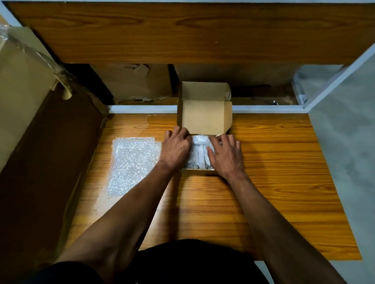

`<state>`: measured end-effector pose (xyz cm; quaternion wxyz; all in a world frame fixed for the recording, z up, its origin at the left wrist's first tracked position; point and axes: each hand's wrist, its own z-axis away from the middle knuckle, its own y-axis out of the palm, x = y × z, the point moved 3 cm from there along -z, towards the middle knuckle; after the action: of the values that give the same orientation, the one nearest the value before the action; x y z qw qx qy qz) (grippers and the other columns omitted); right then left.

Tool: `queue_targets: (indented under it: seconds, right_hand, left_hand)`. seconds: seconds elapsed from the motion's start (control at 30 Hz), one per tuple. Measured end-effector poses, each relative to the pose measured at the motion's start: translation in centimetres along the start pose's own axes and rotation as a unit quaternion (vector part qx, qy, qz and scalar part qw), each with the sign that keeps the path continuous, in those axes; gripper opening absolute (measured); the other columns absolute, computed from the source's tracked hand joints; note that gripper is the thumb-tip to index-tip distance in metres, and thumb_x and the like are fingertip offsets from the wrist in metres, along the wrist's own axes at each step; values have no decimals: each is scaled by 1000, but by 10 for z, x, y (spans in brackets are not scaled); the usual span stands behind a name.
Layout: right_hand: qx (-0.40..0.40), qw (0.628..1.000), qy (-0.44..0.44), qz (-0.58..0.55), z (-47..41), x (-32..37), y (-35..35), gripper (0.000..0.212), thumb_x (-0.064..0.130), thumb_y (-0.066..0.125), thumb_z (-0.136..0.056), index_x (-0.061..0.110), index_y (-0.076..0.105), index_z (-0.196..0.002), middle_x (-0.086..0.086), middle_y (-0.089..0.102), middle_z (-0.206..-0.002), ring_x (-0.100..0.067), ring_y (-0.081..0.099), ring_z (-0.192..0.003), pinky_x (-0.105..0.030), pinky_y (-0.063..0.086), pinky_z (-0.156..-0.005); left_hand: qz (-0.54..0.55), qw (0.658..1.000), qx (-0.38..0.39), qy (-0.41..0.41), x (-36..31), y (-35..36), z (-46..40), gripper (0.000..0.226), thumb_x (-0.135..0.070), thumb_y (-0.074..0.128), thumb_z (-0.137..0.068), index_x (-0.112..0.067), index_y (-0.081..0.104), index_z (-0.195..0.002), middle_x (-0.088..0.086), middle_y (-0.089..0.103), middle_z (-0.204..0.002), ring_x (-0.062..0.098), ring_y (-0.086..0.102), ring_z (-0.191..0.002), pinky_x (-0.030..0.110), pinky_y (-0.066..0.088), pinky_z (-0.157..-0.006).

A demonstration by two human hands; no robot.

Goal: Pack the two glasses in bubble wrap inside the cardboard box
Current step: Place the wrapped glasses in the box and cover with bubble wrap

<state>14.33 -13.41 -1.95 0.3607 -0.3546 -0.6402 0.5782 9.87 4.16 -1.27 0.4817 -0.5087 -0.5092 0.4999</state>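
Head view: the small brown cardboard box (pixel 205 119) stands open near the far edge of the wooden surface (pixel 271 181). Both clear drinking glasses (pixel 199 157) lie inside on bubble wrap (pixel 200 140). The left hand (pixel 177 147) and right hand (pixel 226 154), fingers extended, press down on the wrap. A spare bubble-wrap sheet (pixel 133 164) lies left of the box. Judged remaining: covering, closing the lid.

- Left hand (pixel 175 148) and right hand (pixel 226 154) press bubble wrap (pixel 200 141) over two glasses (pixel 194 161) inside the cardboard box (pixel 204 117).
- A spare bubble wrap sheet (pixel 133 164) lies flat on the wooden bench (pixel 270 170), left of the box.
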Motion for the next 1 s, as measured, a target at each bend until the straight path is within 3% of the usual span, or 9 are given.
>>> queue_targets:
  seconds: [0.1, 0.17, 0.27, 0.37, 0.63, 1.0]
  right_hand:
    - [17, 1000, 9, -3, 0, 7, 1, 39, 42, 51, -103, 27, 57, -138, -8, 53, -127, -26, 46, -114, -42, 41, -92]
    - [24, 1000, 16, -1, 0, 12, 2, 38, 39, 55, -101, 24, 59, -135, -10, 53, -128, -27, 46, -115, -44, 42, -94]
    - [35, 999, 9, 10, -1, 20, 2, 41, 35, 60, -98, 14, 59, -133, -13, 54, -130, -31, 48, -118, -46, 42, -99]
    - [50, 999, 10, 20, -2, 21, 0, 43, 37, 56, -100, 15, 57, -136, -13, 54, -133, -30, 48, -121, -45, 40, -102]
    - [59, 996, 44, 57, 0, 12, 0, 43, 54, 41, -102, 28, 60, -132, -9, 57, -131, -28, 43, -120, -46, 32, -93]
    - [78, 993, 68, 48, 5, 6, 6, 53, 60, 35, -103, 36, 47, -149, -7, 52, -142, -29, 40, -125, -46, 31, -96]
  left_hand:
    - [47, 998, 36, 31, -6, -3, 3, 60, -25, 65, -96, -12, 49, -152, 13, 60, -134, 31, 49, -124, 44, 37, -98]
    - [54, 996, 58, 43, -9, -2, 4, 66, -23, 64, -98, -10, 42, -158, 15, 57, -141, 32, 49, -127, 42, 39, -104]
    - [51, 996, 48, 53, -5, 4, 4, 55, -32, 47, -104, -10, 47, -155, 15, 59, -137, 31, 54, -121, 42, 42, -103]
    - [15, 998, 23, 49, -3, 8, 6, 59, -46, 24, -107, -18, 54, -149, 8, 65, -131, 26, 59, -118, 47, 39, -103]
    - [-12, 999, 37, -6, -10, 10, 17, 64, -62, 20, -105, -29, 48, -153, 0, 61, -129, 20, 54, -122, 55, 30, -103]
    - [-17, 998, 52, 10, -6, 9, 22, 65, -59, 20, -104, -27, 37, -158, 5, 49, -144, 23, 41, -136, 58, 28, -112]
